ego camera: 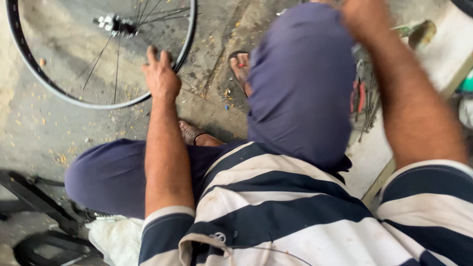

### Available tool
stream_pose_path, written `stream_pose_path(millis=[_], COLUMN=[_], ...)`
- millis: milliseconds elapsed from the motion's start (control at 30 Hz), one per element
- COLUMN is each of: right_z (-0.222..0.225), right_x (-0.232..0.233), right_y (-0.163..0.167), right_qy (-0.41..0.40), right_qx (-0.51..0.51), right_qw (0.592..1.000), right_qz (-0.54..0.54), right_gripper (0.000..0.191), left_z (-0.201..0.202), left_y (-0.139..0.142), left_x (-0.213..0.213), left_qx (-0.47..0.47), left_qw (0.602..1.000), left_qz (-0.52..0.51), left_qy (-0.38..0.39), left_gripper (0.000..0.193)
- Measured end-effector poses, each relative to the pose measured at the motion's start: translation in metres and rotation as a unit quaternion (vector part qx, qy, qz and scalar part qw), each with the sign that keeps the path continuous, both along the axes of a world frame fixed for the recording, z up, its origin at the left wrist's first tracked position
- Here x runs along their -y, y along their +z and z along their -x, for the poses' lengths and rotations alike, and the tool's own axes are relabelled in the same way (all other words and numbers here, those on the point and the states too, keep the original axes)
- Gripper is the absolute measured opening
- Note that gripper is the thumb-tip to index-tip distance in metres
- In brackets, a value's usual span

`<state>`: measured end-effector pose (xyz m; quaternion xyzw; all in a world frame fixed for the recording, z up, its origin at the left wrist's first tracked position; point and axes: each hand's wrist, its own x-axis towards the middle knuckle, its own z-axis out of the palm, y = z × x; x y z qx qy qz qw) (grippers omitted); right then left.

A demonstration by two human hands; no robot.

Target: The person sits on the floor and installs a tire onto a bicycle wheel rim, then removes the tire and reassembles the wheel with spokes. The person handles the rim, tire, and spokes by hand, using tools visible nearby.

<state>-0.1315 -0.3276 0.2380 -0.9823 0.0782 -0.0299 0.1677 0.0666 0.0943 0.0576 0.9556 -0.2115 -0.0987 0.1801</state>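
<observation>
You are sitting low over a stained concrete floor (44, 128) scattered with small yellow-brown chips. Your legs in dark blue trousers (300, 79) fill the middle of the view, one knee raised towards the top and the other thigh lying out to the left. Below them is your shirt (276, 216), broad dark blue and white stripes, smudged with dirt.

At the upper left a bicycle wheel (59, 91) lies flat on the floor: a black rim with thin metal spokes running up to a silver hub (114, 23) near the top edge. Part of the wheel is cut off by the frame.

Your left hand (160, 74) reaches forward on a straight arm and rests on the right side of the rim, fingers spread and pointing away from you. The view does not show whether the fingers curl round the rim or only lie against it.

Your right hand (362, 15) is raised at the top edge, blurred and partly out of view, so I cannot tell how it is set or whether it holds anything.

Your foot in a dark sandal (240, 66) sits on the floor just right of the wheel. To the right, beside your raised knee, red-handled pliers (358, 96) lie among thin metal rods. A dark metal frame (34, 207) and a white cloth (116, 239) lie at the lower left.
</observation>
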Motion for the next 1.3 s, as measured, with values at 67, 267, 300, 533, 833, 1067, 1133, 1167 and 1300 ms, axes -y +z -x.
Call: stream_pose_path(millis=[67, 267, 300, 533, 833, 1067, 1133, 1167, 1300], right_z=[0.046, 0.159, 0.168, 0.188, 0.136, 0.103, 0.1, 0.1, 0.125], right_x=[-0.004, -0.001, -0.002, -0.001, -0.005, -0.018, -0.018, -0.017, -0.011], right_y=[-0.03, -0.16, -0.18, -0.267, -0.277, -0.293, -0.297, -0.299, -0.295], right_qy=[-0.035, -0.237, -0.289, -0.238, -0.25, -0.22, -0.227, -0.235, -0.278], right_qx=[-0.006, -0.041, -0.055, 0.013, 0.019, -0.123, -0.14, -0.143, -0.066], right_qw=[0.999, 0.963, 0.946, 0.965, 0.948, 0.958, 0.956, 0.953, 0.944], right_qz=[-0.01, -0.118, -0.132, -0.11, -0.194, -0.136, -0.123, -0.124, -0.167], right_gripper=[0.042, 0.044, 0.043, 0.033, 0.017, 0.022, 0.021, 0.021, 0.016], left_z=[0.011, 0.024, 0.024, 0.024, 0.026, 0.034, 0.032, 0.032, 0.034], left_y=[0.003, 0.016, 0.019, 0.028, 0.004, 0.006, 0.005, 0.003, -0.002], left_x=[-0.001, 0.011, 0.014, 0.028, 0.044, 0.042, 0.045, 0.044, 0.032], left_qx=[0.029, -0.016, -0.028, -0.06, -0.071, -0.072, -0.086, -0.095, -0.006], left_qw=[0.999, 0.999, 0.999, 0.995, 0.987, 0.984, 0.98, 0.978, 0.984], left_qz=[0.011, -0.027, -0.04, -0.074, -0.142, -0.162, -0.172, -0.177, -0.17], left_qy=[-0.013, -0.025, -0.022, -0.002, 0.026, 0.033, 0.049, 0.057, -0.047], left_gripper=[0.046, 0.04, 0.038, 0.034, 0.034, 0.034, 0.038, 0.04, 0.047])
